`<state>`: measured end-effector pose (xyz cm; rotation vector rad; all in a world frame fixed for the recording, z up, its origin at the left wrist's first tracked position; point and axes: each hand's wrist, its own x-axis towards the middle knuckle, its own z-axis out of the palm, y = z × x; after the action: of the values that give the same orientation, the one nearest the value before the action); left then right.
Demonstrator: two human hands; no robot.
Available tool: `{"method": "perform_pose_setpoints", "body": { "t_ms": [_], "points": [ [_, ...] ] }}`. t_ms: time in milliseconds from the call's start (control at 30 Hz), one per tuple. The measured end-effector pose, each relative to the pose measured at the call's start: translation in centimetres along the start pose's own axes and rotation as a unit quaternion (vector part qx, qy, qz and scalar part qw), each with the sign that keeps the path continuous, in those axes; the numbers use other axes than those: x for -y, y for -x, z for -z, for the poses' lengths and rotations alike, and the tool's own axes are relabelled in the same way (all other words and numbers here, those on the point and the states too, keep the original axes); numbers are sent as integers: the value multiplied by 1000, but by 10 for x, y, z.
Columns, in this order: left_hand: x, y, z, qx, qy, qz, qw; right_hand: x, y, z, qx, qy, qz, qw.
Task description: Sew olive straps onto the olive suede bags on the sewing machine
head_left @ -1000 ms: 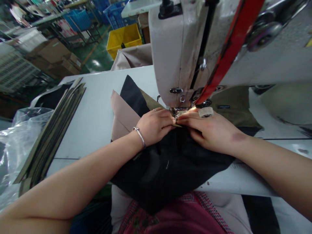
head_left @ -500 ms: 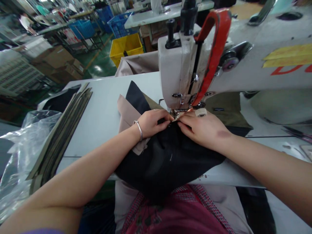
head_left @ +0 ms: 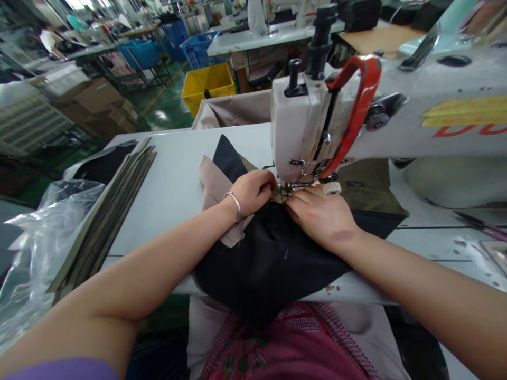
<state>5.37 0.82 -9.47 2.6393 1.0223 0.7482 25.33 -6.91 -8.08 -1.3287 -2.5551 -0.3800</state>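
Note:
Under the needle of a white sewing machine (head_left: 295, 129) lies a piece of black fabric (head_left: 269, 264), its lower corner hanging over the table edge. My left hand (head_left: 253, 191), with a bracelet at the wrist, is closed on the fabric's edge just left of the presser foot (head_left: 285, 191). On the other side, my right hand (head_left: 319, 211) presses down on the fabric with its fingers together, the tips close to the foot. A beige fabric piece (head_left: 214, 179) sticks out beneath my left wrist. Olive fabric (head_left: 366, 184) with a small dark label extends behind my right hand.
A stack of olive strips (head_left: 111, 216) lies on the table's left, beside clear plastic wrapping (head_left: 59, 221). Scissors (head_left: 479, 224) rest at the right. Beyond the table stand a yellow crate (head_left: 208, 84) and cardboard boxes (head_left: 99, 103). A person (head_left: 51, 41) sits far left.
My left fingers have shifted up along the fabric edge, away from the spot by the foot. My right hand has flattened slightly beside the needle. The camera view has moved a little.

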Motion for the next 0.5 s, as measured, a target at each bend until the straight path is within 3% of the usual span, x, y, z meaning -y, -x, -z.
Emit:
{"method": "perform_pose_setpoints", "body": {
  "t_ms": [167,300,500],
  "points": [
    [31,-29,-17,-36,29,-22,999,-1,0,1,6,11,23,1000],
    [44,-38,-20,-54,82,-47,994,-1,1,2,9,23,25,999],
    [48,-41,-24,57,-22,-117,991,2,1,-1,-4,18,36,999]
  ]
}}
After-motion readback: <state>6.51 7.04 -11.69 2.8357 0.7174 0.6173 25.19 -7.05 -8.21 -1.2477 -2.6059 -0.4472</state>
